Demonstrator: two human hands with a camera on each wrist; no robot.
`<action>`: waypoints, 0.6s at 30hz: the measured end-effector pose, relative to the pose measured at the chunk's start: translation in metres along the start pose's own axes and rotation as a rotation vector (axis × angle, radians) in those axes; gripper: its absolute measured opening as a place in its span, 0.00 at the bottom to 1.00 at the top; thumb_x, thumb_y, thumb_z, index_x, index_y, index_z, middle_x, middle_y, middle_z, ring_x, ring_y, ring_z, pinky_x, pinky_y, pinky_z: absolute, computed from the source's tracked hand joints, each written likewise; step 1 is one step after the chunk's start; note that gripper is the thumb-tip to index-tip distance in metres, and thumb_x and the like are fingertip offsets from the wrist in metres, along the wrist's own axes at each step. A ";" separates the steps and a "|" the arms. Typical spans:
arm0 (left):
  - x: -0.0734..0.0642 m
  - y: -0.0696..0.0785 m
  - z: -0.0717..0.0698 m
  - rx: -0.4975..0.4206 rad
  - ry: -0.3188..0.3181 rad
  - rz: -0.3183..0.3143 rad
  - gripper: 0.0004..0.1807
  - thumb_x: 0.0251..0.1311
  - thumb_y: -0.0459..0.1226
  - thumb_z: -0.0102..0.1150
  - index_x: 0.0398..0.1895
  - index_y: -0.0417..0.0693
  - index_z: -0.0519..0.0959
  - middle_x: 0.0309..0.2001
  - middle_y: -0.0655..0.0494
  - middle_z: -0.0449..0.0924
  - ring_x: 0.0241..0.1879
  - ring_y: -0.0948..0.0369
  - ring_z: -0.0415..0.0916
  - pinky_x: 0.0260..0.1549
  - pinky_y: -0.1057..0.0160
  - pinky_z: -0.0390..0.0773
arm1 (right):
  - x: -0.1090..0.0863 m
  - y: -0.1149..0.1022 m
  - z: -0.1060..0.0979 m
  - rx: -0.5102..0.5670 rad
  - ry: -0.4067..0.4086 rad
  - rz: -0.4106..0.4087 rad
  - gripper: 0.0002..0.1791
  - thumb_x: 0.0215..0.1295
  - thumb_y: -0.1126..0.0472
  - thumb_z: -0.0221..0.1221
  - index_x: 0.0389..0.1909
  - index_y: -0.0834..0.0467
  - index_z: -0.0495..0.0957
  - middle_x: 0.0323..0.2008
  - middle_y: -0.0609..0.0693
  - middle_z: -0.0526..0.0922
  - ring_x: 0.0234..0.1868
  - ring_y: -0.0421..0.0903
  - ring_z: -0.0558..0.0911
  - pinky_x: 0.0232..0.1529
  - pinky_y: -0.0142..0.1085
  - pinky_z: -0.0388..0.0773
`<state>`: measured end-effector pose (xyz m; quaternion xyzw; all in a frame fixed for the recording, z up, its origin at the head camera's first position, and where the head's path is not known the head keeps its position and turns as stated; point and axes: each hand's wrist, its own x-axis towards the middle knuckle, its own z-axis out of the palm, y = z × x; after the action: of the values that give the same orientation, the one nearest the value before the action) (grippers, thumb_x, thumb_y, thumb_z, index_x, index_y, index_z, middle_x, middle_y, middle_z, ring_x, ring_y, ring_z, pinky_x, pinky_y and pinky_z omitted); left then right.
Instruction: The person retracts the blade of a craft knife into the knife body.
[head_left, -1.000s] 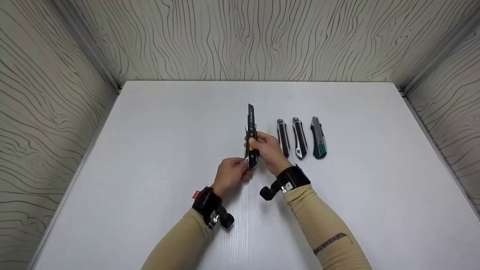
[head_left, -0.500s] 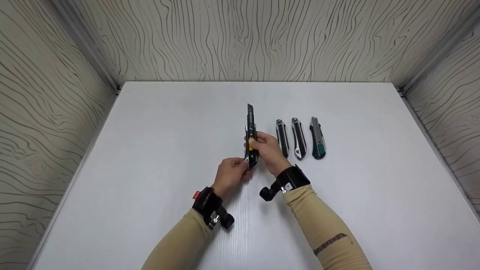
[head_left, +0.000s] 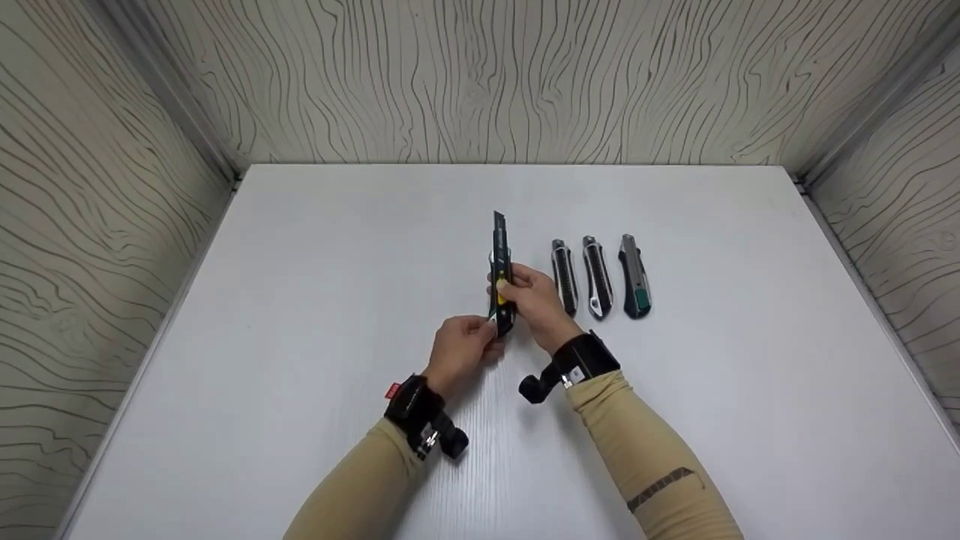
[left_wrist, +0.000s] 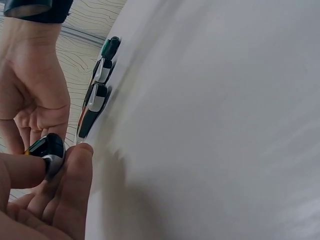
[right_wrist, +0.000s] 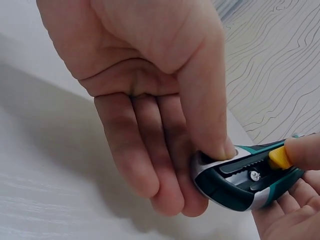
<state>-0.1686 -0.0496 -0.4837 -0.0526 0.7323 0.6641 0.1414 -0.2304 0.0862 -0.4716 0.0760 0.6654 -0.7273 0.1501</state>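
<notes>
A utility knife [head_left: 501, 259] in black, green and silver, with a yellow slider [right_wrist: 280, 158], is held pointing away from the body. Its dark snap-off blade [head_left: 499, 222] sticks out at the far end. My right hand [head_left: 538, 300] grips the handle, thumb on the slider. At the rear end, the thumb and fingers of my left hand [head_left: 459, 349] pinch the silver and dark end piece. Close up in the left wrist view, my left hand [left_wrist: 70, 192] has its thumb pressed on that end piece [left_wrist: 52, 165]. Part of the handle is hidden behind my right fingers.
Right of my hands lie two black-and-silver utility knives, one nearer [head_left: 565, 277] and one beyond it [head_left: 598, 277]. Farther right is a third with a green slider [head_left: 637, 277]. All rest on a white table [head_left: 337, 240] backed by a wood-patterned wall [head_left: 480, 82].
Both hands keep their grips. The held knife has shifted only very slightly, and the head view has moved a touch.
</notes>
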 end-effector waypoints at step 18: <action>0.002 -0.002 0.002 -0.019 0.012 -0.031 0.14 0.68 0.35 0.51 0.38 0.32 0.83 0.29 0.44 0.84 0.25 0.61 0.80 0.28 0.64 0.82 | -0.003 -0.001 -0.001 -0.001 -0.031 -0.022 0.24 0.68 0.71 0.52 0.65 0.64 0.68 0.61 0.62 0.77 0.58 0.54 0.80 0.56 0.36 0.74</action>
<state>-0.1692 -0.0479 -0.4863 -0.0691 0.7259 0.6684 0.1466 -0.2275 0.0874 -0.4696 0.0574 0.6640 -0.7298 0.1522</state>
